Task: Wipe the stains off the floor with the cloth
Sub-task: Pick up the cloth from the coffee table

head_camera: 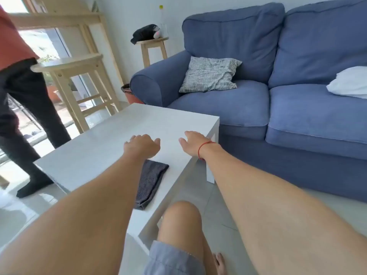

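I see my left hand (141, 146) and right hand (192, 141) held palm-down over the worktop (95, 147), fingers loosely spread, holding nothing. The dark folded cloth (149, 184) lies behind them, under my left forearm.

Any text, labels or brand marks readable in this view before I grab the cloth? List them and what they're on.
None readable. The dark cloth on the white table shows no tag or print. The striped cushion carries only a pattern. Items on the shelf are too blurred to read.

Head-worn wide-angle view, facing forward and down, close over table (99, 143)
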Action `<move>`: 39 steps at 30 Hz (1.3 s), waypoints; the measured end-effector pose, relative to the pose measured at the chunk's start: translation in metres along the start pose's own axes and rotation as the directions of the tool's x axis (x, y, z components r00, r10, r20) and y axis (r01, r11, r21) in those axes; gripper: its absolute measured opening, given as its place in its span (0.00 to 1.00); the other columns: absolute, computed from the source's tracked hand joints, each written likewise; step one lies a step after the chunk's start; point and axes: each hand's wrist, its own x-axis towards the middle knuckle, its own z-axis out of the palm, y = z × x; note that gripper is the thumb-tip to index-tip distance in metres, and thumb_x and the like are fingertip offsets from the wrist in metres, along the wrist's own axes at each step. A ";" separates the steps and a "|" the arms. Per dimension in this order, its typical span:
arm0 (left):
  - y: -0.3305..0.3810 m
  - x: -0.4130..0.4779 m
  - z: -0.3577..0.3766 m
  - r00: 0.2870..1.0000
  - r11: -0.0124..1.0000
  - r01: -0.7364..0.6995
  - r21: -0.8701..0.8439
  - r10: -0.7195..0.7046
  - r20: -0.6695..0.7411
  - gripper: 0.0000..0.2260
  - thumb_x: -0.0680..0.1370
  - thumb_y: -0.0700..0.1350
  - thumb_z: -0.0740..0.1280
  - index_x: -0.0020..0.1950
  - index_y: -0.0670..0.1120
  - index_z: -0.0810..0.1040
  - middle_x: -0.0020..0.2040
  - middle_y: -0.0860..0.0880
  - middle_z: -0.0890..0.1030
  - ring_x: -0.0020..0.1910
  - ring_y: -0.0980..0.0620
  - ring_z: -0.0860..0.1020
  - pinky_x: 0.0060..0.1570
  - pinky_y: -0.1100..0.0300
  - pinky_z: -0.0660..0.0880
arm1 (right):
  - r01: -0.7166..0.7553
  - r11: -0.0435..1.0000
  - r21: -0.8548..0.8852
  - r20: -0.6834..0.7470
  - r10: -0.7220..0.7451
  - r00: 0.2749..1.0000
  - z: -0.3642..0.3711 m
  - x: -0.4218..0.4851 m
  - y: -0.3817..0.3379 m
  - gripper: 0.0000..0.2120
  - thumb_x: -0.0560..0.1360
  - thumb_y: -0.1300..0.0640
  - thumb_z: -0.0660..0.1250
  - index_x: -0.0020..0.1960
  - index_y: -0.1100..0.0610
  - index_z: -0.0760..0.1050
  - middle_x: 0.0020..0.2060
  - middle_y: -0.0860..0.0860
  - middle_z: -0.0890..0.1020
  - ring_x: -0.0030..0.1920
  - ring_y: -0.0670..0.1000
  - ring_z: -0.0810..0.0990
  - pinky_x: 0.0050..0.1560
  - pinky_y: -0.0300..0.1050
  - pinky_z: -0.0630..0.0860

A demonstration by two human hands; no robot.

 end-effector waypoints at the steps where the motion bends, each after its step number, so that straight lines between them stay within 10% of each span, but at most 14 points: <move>1: -0.012 -0.004 0.004 0.999 0.999 0.036 0.004 -0.036 0.027 0.26 0.81 0.58 0.50 0.71 0.44 0.68 0.69 0.44 0.72 0.70 0.43 0.67 0.65 0.48 0.65 | 0.010 1.000 -0.011 0.026 -0.010 1.000 0.009 -0.001 -0.010 0.24 0.81 0.47 0.48 0.70 0.59 0.64 0.70 0.56 0.68 0.69 0.59 0.67 0.68 0.56 0.63; 10: -0.079 -0.005 0.043 0.985 0.988 0.150 -0.038 -0.146 0.093 0.22 0.77 0.56 0.61 0.64 0.42 0.72 0.60 0.42 0.77 0.59 0.41 0.76 0.53 0.53 0.73 | 0.137 0.981 -0.136 0.145 -0.117 0.982 0.070 -0.006 -0.057 0.23 0.74 0.41 0.65 0.59 0.58 0.75 0.60 0.56 0.76 0.61 0.59 0.74 0.61 0.51 0.71; 17: -0.070 -0.003 0.055 0.978 0.970 0.197 -0.141 -0.185 0.091 0.24 0.80 0.54 0.53 0.69 0.40 0.69 0.66 0.39 0.73 0.66 0.38 0.71 0.65 0.47 0.68 | 0.047 0.976 0.212 0.123 -0.074 0.990 0.063 -0.003 -0.057 0.13 0.77 0.52 0.65 0.54 0.61 0.79 0.51 0.58 0.81 0.55 0.59 0.80 0.56 0.48 0.75; 23: -0.002 -0.016 0.021 0.981 0.827 0.085 -0.556 -0.167 -0.099 0.21 0.83 0.51 0.53 0.69 0.37 0.65 0.65 0.37 0.73 0.63 0.36 0.73 0.61 0.45 0.69 | -0.092 0.558 0.825 -0.073 0.267 0.961 0.027 -0.007 -0.039 0.19 0.75 0.52 0.68 0.62 0.60 0.76 0.58 0.58 0.81 0.58 0.60 0.79 0.60 0.57 0.77; 26: 0.052 -0.020 0.002 0.987 0.696 -0.030 -0.718 -0.095 -0.133 0.20 0.84 0.50 0.53 0.69 0.36 0.65 0.67 0.36 0.72 0.65 0.37 0.72 0.63 0.47 0.68 | -0.026 0.323 0.946 -0.128 0.446 0.886 -0.005 -0.022 -0.009 0.19 0.72 0.51 0.71 0.57 0.62 0.78 0.51 0.54 0.81 0.52 0.54 0.79 0.57 0.45 0.76; 29: 0.103 -0.029 -0.005 0.993 0.553 -0.107 -0.826 0.012 -0.120 0.21 0.83 0.50 0.54 0.67 0.35 0.67 0.64 0.37 0.74 0.64 0.37 0.73 0.64 0.48 0.70 | 0.032 0.448 0.893 -0.278 0.495 0.823 -0.036 -0.040 0.029 0.11 0.75 0.52 0.69 0.44 0.61 0.79 0.42 0.54 0.78 0.45 0.54 0.77 0.47 0.42 0.72; 36: 0.209 -0.083 0.019 0.960 0.307 -0.032 -0.951 0.273 0.056 0.12 0.78 0.49 0.63 0.42 0.42 0.76 0.48 0.42 0.79 0.51 0.43 0.80 0.53 0.53 0.78 | -0.129 0.738 0.663 -0.580 0.615 0.534 -0.069 -0.103 0.109 0.16 0.82 0.49 0.52 0.63 0.56 0.69 0.57 0.61 0.79 0.57 0.63 0.76 0.49 0.49 0.69; 39: 0.240 -0.103 0.035 0.946 0.223 0.148 -0.964 0.253 0.204 0.20 0.75 0.55 0.67 0.57 0.40 0.76 0.54 0.45 0.76 0.54 0.44 0.76 0.54 0.55 0.72 | -0.159 0.757 0.633 -0.621 0.620 0.479 -0.069 -0.123 0.140 0.16 0.82 0.48 0.51 0.62 0.56 0.68 0.55 0.62 0.79 0.55 0.64 0.76 0.49 0.52 0.71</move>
